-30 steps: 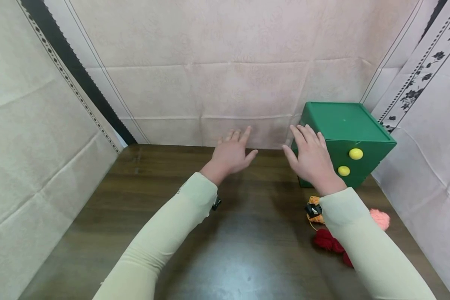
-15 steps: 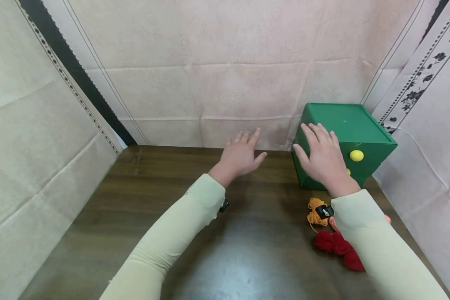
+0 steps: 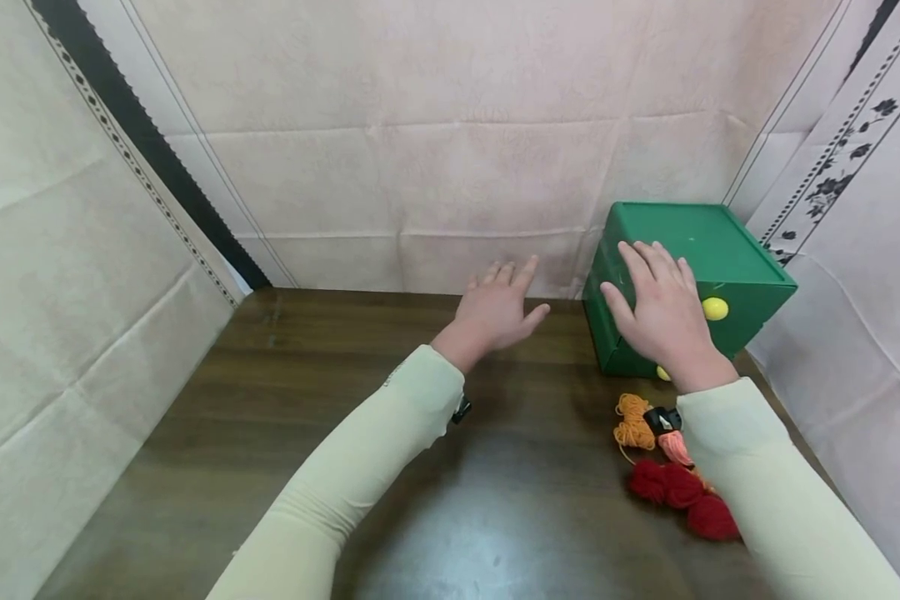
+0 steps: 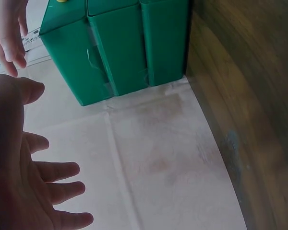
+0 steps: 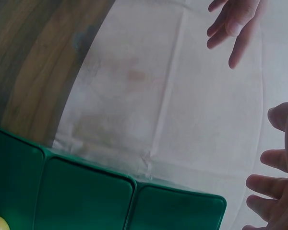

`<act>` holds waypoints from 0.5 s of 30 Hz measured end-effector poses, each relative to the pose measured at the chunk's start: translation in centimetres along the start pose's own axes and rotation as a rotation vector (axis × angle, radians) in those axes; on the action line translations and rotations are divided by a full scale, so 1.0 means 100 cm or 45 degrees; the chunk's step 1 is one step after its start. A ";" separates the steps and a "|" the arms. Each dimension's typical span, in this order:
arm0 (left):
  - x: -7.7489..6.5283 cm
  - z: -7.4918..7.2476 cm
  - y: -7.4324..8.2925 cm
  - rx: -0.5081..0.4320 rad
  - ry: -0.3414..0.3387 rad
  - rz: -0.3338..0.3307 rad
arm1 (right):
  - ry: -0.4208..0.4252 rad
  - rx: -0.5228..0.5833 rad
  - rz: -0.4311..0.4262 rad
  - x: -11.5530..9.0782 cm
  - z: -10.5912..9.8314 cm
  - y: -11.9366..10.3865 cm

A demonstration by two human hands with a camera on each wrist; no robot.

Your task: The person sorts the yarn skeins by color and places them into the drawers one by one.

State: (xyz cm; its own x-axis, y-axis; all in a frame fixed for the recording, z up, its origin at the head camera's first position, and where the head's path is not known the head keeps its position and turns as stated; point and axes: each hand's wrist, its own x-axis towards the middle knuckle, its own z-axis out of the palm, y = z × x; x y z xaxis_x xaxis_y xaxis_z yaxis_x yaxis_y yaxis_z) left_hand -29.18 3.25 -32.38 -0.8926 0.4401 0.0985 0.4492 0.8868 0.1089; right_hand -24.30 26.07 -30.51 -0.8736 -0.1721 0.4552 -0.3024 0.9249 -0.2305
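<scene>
My left hand (image 3: 497,312) hovers over the far part of the table, its fingers spread and straight, holding nothing. To its right, my right hand (image 3: 660,312) is held up with straight fingers in front of a green drawer box (image 3: 723,242), partly covering it. Whether that hand touches the box cannot be told in the head view; in the right wrist view, the hand (image 5: 278,187) appears apart from the box (image 5: 86,191). A yellow knob (image 3: 715,309) shows on the box front, and a second one is mostly hidden by the right hand.
In front of the box lie orange yarn (image 3: 634,421), pink yarn (image 3: 675,447) and dark red yarn (image 3: 682,487), partly under the right forearm. Pale cloth (image 3: 450,167) hangs behind and at both sides of the brown wooden table (image 3: 217,417).
Both hands have drifted to the right with fingers still straight. The right hand now covers more of the box front, and more of the yarn shows beside the right sleeve.
</scene>
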 end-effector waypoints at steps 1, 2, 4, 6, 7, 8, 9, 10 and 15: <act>0.001 0.000 0.001 0.001 -0.001 0.002 | 0.003 0.000 0.001 0.000 0.000 0.001; 0.001 0.001 0.003 0.003 -0.001 0.005 | 0.008 -0.001 0.002 0.000 -0.001 0.003; 0.003 0.002 0.006 0.014 -0.004 0.014 | 0.017 -0.001 0.006 -0.001 -0.002 0.005; 0.004 0.003 0.009 0.018 -0.010 0.018 | 0.024 -0.006 0.010 -0.002 -0.003 0.009; 0.005 0.003 0.010 0.021 -0.013 0.020 | 0.027 -0.009 0.012 -0.002 -0.004 0.010; 0.005 0.004 0.012 0.023 -0.018 0.021 | 0.031 -0.011 0.014 -0.003 -0.005 0.012; 0.006 0.004 0.014 0.022 -0.024 0.022 | 0.033 -0.012 0.017 -0.003 -0.006 0.014; 0.007 0.004 0.015 0.022 -0.026 0.022 | 0.037 -0.015 0.019 -0.004 -0.006 0.016; 0.009 0.005 0.023 0.018 -0.037 0.032 | 0.061 -0.016 0.025 -0.005 -0.008 0.024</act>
State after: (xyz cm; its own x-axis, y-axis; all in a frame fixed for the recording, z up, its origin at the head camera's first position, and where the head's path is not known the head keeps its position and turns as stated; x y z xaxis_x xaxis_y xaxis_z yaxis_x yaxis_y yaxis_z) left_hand -29.03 5.75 -32.54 -0.8818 0.4660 0.0718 0.4711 0.8772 0.0924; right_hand -24.25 28.62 -30.58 -0.8599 -0.1380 0.4915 -0.2807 0.9320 -0.2293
